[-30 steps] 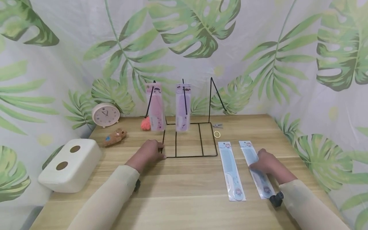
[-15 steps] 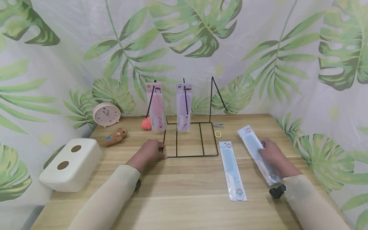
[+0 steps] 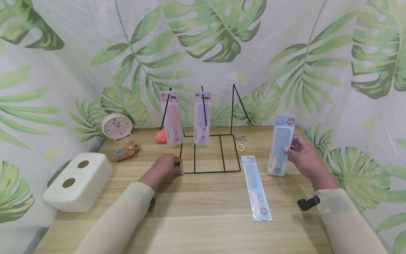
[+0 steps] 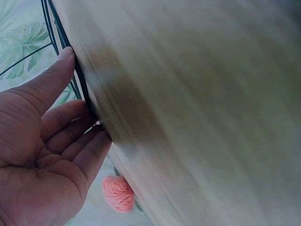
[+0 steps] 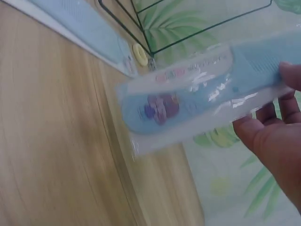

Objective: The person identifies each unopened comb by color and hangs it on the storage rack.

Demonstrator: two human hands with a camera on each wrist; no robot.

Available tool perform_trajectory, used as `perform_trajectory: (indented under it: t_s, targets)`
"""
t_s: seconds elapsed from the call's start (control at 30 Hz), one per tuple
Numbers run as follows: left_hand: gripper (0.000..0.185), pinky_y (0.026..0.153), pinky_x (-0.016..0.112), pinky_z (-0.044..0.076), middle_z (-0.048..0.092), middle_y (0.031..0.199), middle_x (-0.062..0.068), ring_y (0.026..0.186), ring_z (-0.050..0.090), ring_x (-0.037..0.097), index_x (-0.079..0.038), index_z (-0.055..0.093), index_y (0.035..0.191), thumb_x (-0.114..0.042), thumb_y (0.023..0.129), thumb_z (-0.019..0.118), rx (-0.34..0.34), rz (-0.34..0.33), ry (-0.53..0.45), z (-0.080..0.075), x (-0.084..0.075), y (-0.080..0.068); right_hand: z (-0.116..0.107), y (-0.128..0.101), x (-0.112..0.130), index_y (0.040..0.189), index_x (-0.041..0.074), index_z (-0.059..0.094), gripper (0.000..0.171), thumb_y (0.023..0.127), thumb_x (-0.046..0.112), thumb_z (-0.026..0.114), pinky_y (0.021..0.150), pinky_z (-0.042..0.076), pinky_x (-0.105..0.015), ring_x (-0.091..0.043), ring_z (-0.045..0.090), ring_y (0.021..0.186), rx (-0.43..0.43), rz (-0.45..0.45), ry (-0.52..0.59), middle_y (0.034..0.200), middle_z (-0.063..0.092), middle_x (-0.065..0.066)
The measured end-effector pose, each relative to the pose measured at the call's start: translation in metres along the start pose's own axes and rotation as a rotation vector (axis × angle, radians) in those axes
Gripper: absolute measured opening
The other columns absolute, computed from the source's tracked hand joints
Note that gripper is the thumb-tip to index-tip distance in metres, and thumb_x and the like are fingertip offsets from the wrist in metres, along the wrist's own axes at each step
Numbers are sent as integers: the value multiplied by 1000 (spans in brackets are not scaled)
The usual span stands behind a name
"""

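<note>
**A:** What is standing in my way?

**B:** I am seeing the black wire rack (image 3: 207, 151) sitting in the middle of the table (image 3: 203, 211). My left hand (image 3: 165, 169) is touching its front corner. Two packs are hanging on its left pegs, a pink comb pack (image 3: 171, 117) and a purple comb pack (image 3: 202, 117).

**A:** Where is there room?

**B:** The right peg (image 3: 234, 104) is standing bare. My right hand (image 3: 302, 157) is holding a blue comb pack (image 3: 280, 144) upright beside the rack. Another blue pack (image 3: 255, 188) is lying flat between them.
</note>
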State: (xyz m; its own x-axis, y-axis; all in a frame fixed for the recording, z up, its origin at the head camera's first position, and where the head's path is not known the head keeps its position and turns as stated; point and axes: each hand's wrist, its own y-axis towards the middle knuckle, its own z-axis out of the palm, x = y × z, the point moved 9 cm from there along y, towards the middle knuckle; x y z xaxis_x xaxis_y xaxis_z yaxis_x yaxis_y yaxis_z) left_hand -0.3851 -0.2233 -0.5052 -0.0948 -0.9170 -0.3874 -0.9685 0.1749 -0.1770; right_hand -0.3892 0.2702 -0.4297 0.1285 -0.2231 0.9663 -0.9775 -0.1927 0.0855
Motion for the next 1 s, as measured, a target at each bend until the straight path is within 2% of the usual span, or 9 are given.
perform_trajectory:
  t_s: [0.07,0.17,0.4,0.53,0.67,1.0]
  targets:
    - [65,124,60,44,63,153,25,147,55,45,-4,67,148,-29,93,89,5,-3,-4,0,0,0,9,-2,8,136,20,54,32,110,2,61,93,62,-22,-3,66,119,41,-49,83,133,65,13]
    - [64,124,60,43,62,154,25,147,55,45,-4,67,149,-29,94,89,11,-4,-4,0,1,0,25,-4,20,136,18,55,37,108,-5,59,93,63,-25,-7,67,119,115,-117,202,132,67,11]
    - [64,127,59,40,61,156,23,150,52,44,-4,66,150,-29,95,88,25,-30,-18,3,5,3,67,-6,43,132,19,58,41,105,-11,59,96,63,-28,-11,69,119,250,-203,246,131,69,7]
    - [64,126,59,41,61,155,25,149,53,45,-4,66,149,-29,95,88,26,-22,-20,4,3,3,89,-7,52,131,17,58,42,102,-14,59,95,64,-30,-13,71,116,307,-235,244,128,69,4]
    - [63,126,59,42,62,154,25,148,54,45,-4,67,148,-30,94,88,15,-19,-12,2,3,3,103,-6,58,130,13,56,36,103,-10,62,95,64,-31,-15,72,115,311,-233,186,127,69,2]
    - [62,125,60,43,62,154,25,148,54,45,-4,68,147,-29,94,88,10,-22,-11,2,4,3,112,-2,59,133,2,50,31,104,-5,62,93,65,-35,-17,71,113,272,-153,96,124,67,-4]
